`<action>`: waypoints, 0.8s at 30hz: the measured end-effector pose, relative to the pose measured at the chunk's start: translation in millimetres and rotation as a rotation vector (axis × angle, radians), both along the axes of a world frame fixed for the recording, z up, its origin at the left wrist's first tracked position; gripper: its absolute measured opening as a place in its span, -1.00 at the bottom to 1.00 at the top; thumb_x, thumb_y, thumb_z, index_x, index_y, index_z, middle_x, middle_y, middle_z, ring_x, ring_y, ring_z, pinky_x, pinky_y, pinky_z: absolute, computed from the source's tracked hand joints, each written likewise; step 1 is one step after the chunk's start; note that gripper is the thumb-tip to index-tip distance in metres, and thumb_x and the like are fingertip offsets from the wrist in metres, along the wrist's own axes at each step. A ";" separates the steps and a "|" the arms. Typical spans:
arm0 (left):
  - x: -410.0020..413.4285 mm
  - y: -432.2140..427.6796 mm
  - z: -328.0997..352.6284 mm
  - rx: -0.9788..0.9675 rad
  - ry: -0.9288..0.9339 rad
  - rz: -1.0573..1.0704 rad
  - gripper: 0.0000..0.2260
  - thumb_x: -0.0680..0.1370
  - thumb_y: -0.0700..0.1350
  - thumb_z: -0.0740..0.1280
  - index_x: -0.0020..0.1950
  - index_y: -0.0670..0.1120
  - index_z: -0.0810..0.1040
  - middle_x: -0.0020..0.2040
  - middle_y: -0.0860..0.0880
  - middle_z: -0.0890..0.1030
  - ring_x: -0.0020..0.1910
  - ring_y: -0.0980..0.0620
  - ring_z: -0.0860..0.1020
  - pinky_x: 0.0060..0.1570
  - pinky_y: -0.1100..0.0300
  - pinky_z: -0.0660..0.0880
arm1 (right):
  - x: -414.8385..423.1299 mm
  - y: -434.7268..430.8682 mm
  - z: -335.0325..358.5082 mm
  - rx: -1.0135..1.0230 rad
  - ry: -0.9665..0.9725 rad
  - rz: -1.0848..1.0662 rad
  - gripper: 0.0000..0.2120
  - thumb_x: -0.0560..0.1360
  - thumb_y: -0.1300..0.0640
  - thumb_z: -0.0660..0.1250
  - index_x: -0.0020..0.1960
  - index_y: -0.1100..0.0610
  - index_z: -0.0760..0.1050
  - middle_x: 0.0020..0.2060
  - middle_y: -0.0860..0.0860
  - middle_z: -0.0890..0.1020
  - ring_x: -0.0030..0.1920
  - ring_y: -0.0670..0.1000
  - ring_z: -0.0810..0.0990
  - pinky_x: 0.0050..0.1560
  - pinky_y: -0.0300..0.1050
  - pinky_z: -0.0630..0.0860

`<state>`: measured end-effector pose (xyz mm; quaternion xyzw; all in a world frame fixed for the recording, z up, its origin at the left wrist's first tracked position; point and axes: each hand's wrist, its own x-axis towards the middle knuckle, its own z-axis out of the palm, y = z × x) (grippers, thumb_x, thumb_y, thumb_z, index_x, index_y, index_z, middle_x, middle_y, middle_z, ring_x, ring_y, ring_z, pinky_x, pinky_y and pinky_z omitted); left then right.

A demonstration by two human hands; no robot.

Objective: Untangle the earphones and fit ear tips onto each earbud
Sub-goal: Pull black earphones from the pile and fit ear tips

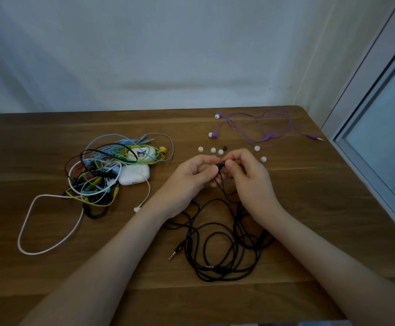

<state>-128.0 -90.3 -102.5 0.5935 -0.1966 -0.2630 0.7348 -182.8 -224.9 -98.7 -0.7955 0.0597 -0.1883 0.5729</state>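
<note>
1. Tangle of coloured earphones (pixel 97 175) at left of desk (pixel 309 208), draped over a white charging case (pixel 134 176) and a printed case (pixel 141 154). Not yet sorted. Risk: tugging one cord tightens the knots or drags a case along.
2. Left hand (pixel 191 175): fingers curled, thumb and fingertips pinching the black earbud (pixel 220 165) from its left side.
3. Black earbud is held just above the desk between both hands, near the loose tips. Fingertips hide its nozzle, so I cannot tell if a tip is seated. Risk: a tip pushed on crooked folds or pops off.
4. Black cord (pixel 215 250) hangs from the earbud into loose loops under the wrists. Two jack plugs show, so possibly two sets are entwined. Risk: a wrist snags a loop and jerks the earbud out of the pinch.
5. Right hand (pixel 248 177): fingers curled, pinching the same earbud from the right.
6. Loose white ear tips (pixel 213 150) and one black ear tip (pixel 225 148) lie just beyond the hands. Risk: a knuckle flicks one off the desk; a mismatched colour gets picked.
7. Purple earphones (pixel 262 128) lie far right, spread out, white tips fitted. Well apart, so low risk.
</note>
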 end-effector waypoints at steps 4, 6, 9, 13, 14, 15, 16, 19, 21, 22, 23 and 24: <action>-0.2 -0.4 2.5 0.002 0.029 0.013 -0.83 0.60 -0.32 0.18 0.08 -0.18 0.54 -0.21 -0.08 0.59 -0.24 0.11 0.55 -0.21 0.33 0.49 | 0.4 -1.5 0.6 0.055 0.026 0.011 -0.85 0.59 0.26 0.21 -0.04 0.04 0.50 -0.21 -0.08 0.60 -0.17 -0.16 0.59 -0.05 -0.20 0.55; 0.0 -0.6 3.3 -0.003 0.044 0.016 -0.83 0.60 -0.31 0.19 0.06 -0.17 0.55 -0.23 -0.05 0.61 -0.24 0.12 0.55 -0.22 0.33 0.50 | 1.3 -0.9 0.4 0.076 0.036 0.010 -0.86 0.58 0.25 0.22 -0.03 0.06 0.50 -0.21 -0.06 0.61 -0.15 -0.09 0.61 -0.02 -0.11 0.56; -0.1 -0.2 4.1 -0.016 0.058 0.019 -0.83 0.60 -0.31 0.19 0.03 -0.17 0.56 -0.25 -0.03 0.63 -0.25 0.12 0.55 -0.23 0.33 0.50 | 2.0 -0.3 -1.5 0.091 0.038 -0.006 -0.90 0.58 0.23 0.24 -0.01 0.09 0.50 -0.20 -0.05 0.61 -0.14 -0.07 0.62 0.00 -0.05 0.58; -0.6 -0.4 4.7 -0.026 0.071 0.031 -0.85 0.60 -0.30 0.20 0.02 -0.18 0.56 -0.26 -0.03 0.63 -0.27 0.12 0.55 -0.25 0.33 0.49 | 0.7 -1.7 -2.4 0.019 0.020 0.002 -0.90 0.58 0.20 0.25 -0.03 0.02 0.48 -0.20 -0.05 0.62 -0.14 -0.11 0.62 -0.05 -0.19 0.56; -0.8 -0.6 4.9 -0.025 0.070 0.033 -0.85 0.60 -0.30 0.20 0.03 -0.18 0.56 -0.26 -0.03 0.62 -0.27 0.13 0.55 -0.25 0.33 0.49 | -0.4 -2.4 -2.2 -0.028 0.007 0.005 -0.90 0.58 0.20 0.24 -0.03 0.02 0.47 -0.20 -0.06 0.61 -0.15 -0.14 0.61 -0.07 -0.25 0.55; -0.6 -0.5 4.4 -0.021 0.066 0.036 -0.85 0.60 -0.30 0.20 0.03 -0.17 0.56 -0.26 -0.04 0.62 -0.27 0.13 0.55 -0.25 0.33 0.49 | -1.0 -3.2 -2.3 -0.093 -0.009 0.006 -0.91 0.58 0.20 0.24 -0.02 0.03 0.47 -0.20 -0.07 0.61 -0.16 -0.15 0.60 -0.10 -0.28 0.53; -0.7 -0.4 4.1 -0.013 0.062 0.036 -0.84 0.60 -0.30 0.20 0.03 -0.17 0.56 -0.25 -0.04 0.61 -0.27 0.13 0.55 -0.24 0.33 0.49 | -1.5 -3.8 -2.6 -0.163 -0.020 0.007 -0.92 0.58 0.20 0.24 -0.01 0.05 0.47 -0.20 -0.08 0.60 -0.15 -0.15 0.59 -0.12 -0.31 0.52; -0.9 0.5 3.0 0.013 0.052 0.021 -0.84 0.60 -0.30 0.19 0.03 -0.17 0.56 -0.24 -0.05 0.60 -0.26 0.12 0.55 -0.23 0.34 0.50 | -2.8 -4.6 -3.6 -0.257 -0.020 0.013 -0.93 0.57 0.20 0.25 -0.02 0.05 0.46 -0.21 -0.10 0.59 -0.15 -0.16 0.56 -0.17 -0.37 0.47; -0.6 1.1 2.5 0.022 0.044 0.013 -0.84 0.60 -0.30 0.19 0.03 -0.19 0.56 -0.24 -0.05 0.60 -0.26 0.13 0.54 -0.23 0.34 0.50 | -2.5 -4.8 -3.7 -0.259 -0.001 0.011 -0.93 0.57 0.20 0.26 -0.04 0.05 0.47 -0.22 -0.09 0.59 -0.16 -0.16 0.55 -0.20 -0.40 0.45; -0.4 1.3 2.2 0.028 0.042 0.012 -0.85 0.60 -0.30 0.19 0.03 -0.20 0.56 -0.24 -0.05 0.60 -0.26 0.13 0.54 -0.24 0.34 0.49 | -2.0 -4.8 -3.7 -0.245 0.021 0.013 -0.93 0.57 0.19 0.25 -0.05 0.05 0.47 -0.22 -0.07 0.60 -0.17 -0.15 0.56 -0.21 -0.40 0.44; 0.0 1.2 1.5 0.033 0.039 0.012 -0.85 0.60 -0.30 0.19 0.03 -0.20 0.56 -0.23 -0.06 0.60 -0.27 0.13 0.54 -0.24 0.34 0.49 | -1.4 -4.9 -3.3 -0.215 0.051 0.019 -0.92 0.58 0.18 0.25 -0.06 0.03 0.47 -0.22 -0.07 0.60 -0.19 -0.15 0.56 -0.22 -0.40 0.44; 0.0 1.4 1.2 0.034 0.037 0.011 -0.85 0.60 -0.30 0.19 0.02 -0.20 0.56 -0.23 -0.05 0.60 -0.27 0.13 0.54 -0.24 0.34 0.49 | -0.5 -5.0 -2.8 -0.170 0.084 0.029 -0.89 0.58 0.18 0.24 -0.09 0.01 0.47 -0.22 -0.06 0.60 -0.20 -0.16 0.55 -0.22 -0.39 0.43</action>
